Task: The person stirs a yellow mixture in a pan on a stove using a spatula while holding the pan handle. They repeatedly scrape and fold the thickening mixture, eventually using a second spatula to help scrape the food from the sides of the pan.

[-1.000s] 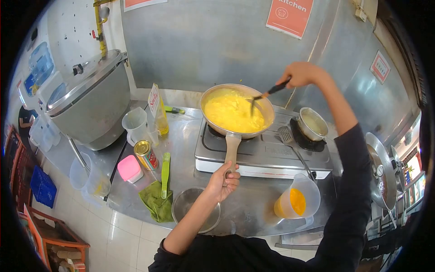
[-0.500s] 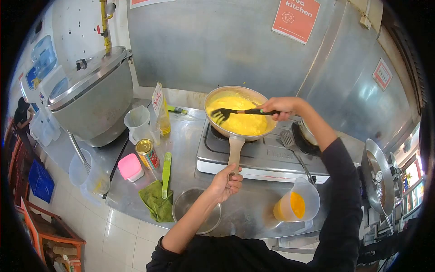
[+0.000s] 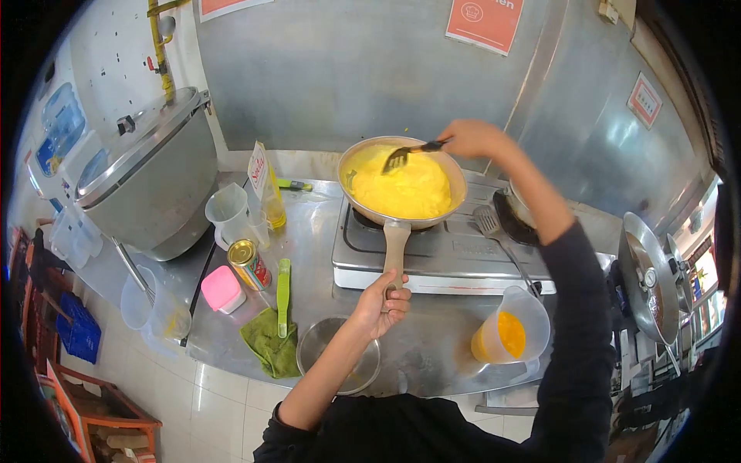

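A frying pan of soft yellow egg sits on the gas stove. Its beige handle points toward me, and my left hand is wrapped around the end of it. My right hand grips a black slotted spatula over the far side of the pan, its head at the egg's surface. At the right of the counter stands a clear measuring jug with beaten egg in it. Just left of my left forearm is a metal bowl.
Left of the stove are a green cloth, a light-green utensil, a pink-lidded tub, a can, a plastic jug and an oil bottle. A metal spatula lies across the stove's right side. A large steel cooker stands far left.
My right hand has lifted and swung the spatula to the far side of the pan. The egg has been pushed into a thicker mound. My left hand stays on the handle.
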`<action>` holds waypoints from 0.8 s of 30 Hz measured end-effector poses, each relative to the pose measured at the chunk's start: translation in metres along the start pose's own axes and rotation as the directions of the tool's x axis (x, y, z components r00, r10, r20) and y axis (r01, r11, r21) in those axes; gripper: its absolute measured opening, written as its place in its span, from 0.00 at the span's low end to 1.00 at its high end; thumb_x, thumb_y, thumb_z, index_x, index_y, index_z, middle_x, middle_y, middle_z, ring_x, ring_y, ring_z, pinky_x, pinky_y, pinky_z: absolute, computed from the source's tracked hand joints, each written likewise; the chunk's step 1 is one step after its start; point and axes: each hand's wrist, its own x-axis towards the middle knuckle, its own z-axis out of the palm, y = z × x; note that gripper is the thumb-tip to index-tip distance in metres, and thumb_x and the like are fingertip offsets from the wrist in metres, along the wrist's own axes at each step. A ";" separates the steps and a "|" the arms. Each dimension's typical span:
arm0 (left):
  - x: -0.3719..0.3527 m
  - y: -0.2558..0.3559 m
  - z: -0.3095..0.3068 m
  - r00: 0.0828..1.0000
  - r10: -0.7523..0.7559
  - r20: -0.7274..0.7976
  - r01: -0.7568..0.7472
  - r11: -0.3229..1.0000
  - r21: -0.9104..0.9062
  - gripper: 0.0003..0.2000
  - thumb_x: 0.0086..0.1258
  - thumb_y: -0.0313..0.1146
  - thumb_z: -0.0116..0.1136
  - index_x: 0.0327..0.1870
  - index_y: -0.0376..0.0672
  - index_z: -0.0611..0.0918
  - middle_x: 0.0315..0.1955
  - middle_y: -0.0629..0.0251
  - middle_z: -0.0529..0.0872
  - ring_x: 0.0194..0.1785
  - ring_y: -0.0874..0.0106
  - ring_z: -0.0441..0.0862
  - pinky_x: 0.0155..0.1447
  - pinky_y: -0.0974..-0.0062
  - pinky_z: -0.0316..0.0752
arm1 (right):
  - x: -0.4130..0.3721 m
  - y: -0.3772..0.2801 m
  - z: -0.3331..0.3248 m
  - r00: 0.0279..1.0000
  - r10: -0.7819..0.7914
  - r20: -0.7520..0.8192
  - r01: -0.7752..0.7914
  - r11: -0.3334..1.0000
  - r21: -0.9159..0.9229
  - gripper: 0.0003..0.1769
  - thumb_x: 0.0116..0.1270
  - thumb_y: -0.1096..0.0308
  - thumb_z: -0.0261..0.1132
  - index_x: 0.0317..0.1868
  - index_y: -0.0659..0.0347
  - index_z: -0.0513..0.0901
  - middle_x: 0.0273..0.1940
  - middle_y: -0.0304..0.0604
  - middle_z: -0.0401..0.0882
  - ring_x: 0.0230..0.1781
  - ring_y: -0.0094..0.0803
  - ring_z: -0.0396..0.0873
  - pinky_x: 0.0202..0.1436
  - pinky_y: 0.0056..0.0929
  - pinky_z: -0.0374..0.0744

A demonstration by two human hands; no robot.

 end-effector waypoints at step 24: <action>0.001 -0.003 -0.004 1.000 0.021 0.008 -0.021 0.999 -0.029 0.11 0.66 0.45 0.45 0.36 0.46 0.67 0.16 0.79 0.60 0.14 0.88 0.56 0.17 0.90 0.52 | 0.034 -0.051 0.030 0.972 0.232 -0.023 -0.233 0.971 -0.044 0.12 0.52 0.73 0.53 0.37 0.64 0.79 0.38 0.53 0.78 0.39 0.44 0.77 0.39 0.37 0.77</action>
